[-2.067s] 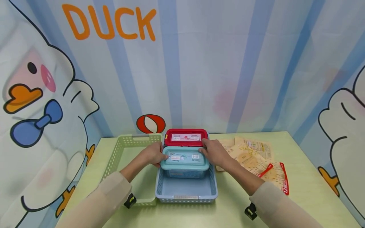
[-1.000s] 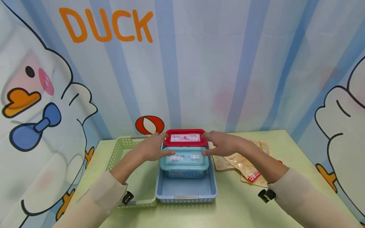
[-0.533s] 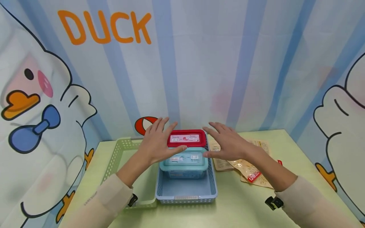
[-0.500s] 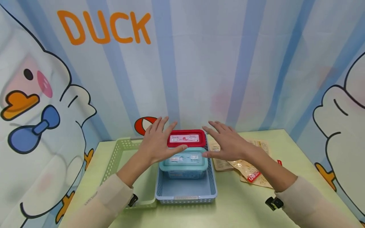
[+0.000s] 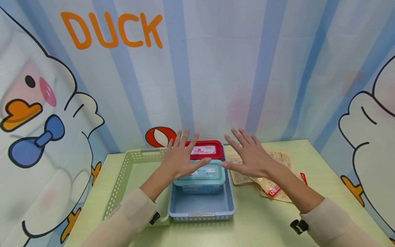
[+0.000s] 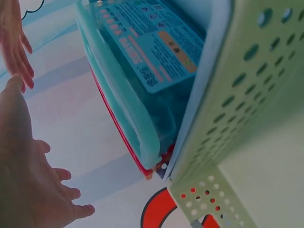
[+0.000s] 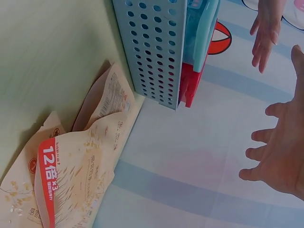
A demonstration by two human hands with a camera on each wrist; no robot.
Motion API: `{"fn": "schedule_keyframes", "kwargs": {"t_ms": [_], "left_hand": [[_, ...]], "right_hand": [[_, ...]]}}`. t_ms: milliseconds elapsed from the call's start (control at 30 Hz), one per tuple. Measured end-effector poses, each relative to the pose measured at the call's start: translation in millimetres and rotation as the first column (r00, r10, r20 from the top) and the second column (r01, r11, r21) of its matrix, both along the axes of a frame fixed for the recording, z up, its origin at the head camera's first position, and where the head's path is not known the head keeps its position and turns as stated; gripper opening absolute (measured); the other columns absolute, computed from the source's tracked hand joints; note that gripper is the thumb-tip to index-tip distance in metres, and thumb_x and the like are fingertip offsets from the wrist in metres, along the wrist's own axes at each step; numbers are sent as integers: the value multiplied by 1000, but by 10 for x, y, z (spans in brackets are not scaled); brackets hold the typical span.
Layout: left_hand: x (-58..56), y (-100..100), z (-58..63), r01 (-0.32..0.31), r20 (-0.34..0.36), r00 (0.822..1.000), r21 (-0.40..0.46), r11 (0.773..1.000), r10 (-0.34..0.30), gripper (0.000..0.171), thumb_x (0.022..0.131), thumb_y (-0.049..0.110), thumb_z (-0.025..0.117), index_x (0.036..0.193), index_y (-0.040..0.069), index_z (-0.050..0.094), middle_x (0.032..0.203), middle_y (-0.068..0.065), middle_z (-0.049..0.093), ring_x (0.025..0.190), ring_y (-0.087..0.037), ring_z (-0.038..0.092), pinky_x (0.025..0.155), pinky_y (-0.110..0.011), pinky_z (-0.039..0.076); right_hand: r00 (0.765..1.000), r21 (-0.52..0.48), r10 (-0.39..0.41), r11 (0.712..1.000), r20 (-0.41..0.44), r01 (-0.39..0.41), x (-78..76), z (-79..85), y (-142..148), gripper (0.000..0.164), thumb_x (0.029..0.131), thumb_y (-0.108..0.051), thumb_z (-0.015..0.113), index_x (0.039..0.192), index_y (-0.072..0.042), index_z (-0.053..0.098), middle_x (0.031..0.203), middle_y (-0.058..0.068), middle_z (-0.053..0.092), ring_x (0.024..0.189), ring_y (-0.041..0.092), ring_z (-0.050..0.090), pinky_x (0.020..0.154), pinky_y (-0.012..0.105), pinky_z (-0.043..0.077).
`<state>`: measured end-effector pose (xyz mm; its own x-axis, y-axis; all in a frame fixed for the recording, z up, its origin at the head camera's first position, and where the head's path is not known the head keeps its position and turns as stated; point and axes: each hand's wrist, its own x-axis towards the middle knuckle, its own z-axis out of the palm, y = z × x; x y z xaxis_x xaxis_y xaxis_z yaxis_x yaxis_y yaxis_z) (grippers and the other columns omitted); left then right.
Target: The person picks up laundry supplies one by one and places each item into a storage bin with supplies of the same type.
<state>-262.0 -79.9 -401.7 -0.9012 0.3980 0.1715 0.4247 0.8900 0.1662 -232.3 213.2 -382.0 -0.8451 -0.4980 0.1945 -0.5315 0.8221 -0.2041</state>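
Note:
My left hand and right hand hover palm-down with fingers spread, holding nothing. Between and below them is a small teal-lidded plastic box, nearest to both thumbs. Behind it stands a red-lidded box with a pink label. Both boxes sit in the back part of a light blue perforated basket. The left hand covers part of both lids. In the left wrist view, the teal box shows its printed side, and the hands are apart from it.
A pale green perforated basket adjoins the blue one on the left, partly behind my left arm. Several beige pouches with red bands lie overlapping on the table at the right, partly behind my right arm. A striped curtain hangs behind.
Both hands have let go of the teal-lidded box, lifted and spread their fingers. Both boxes stay in the blue basket. The red-banded pouches lie differently than at first.

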Motion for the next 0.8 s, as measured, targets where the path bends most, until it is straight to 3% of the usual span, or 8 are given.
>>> {"fn": "schedule_keyframes", "kwargs": {"t_ms": [400, 633, 800], "left_hand": [[-63, 199, 8, -20, 39, 999, 94, 995, 16, 100, 93, 82, 46, 172, 30, 14, 178, -10, 7, 162, -40, 5, 125, -68, 16], [-90, 370, 25, -45, 73, 997, 129, 991, 36, 100, 94, 83, 44, 172, 27, 19, 175, -13, 19, 158, -39, 23, 121, -67, 29], [-128, 493, 107, -75, 110, 992, 183, 980, 56, 98, 94, 85, 41, 171, 29, 20, 174, -11, 22, 157, -38, 26, 118, -68, 33]], "right_hand": [[1000, -28, -3, 1000, 8, 3, -72, 53, 149, 94, 99, -69, 55, 172, -20, 19, 177, 13, 10, 163, 39, 2, 123, 73, 7], [1000, -52, 9, 999, 7, -8, -114, 137, 217, 91, 101, -65, 55, 171, -18, 22, 176, 17, 17, 161, 44, 9, 122, 75, 10], [1000, -46, 4, 999, 1, -4, -137, 246, 296, 89, 102, -64, 55, 171, -17, 23, 175, 18, 20, 161, 45, 12, 121, 75, 12]]}}
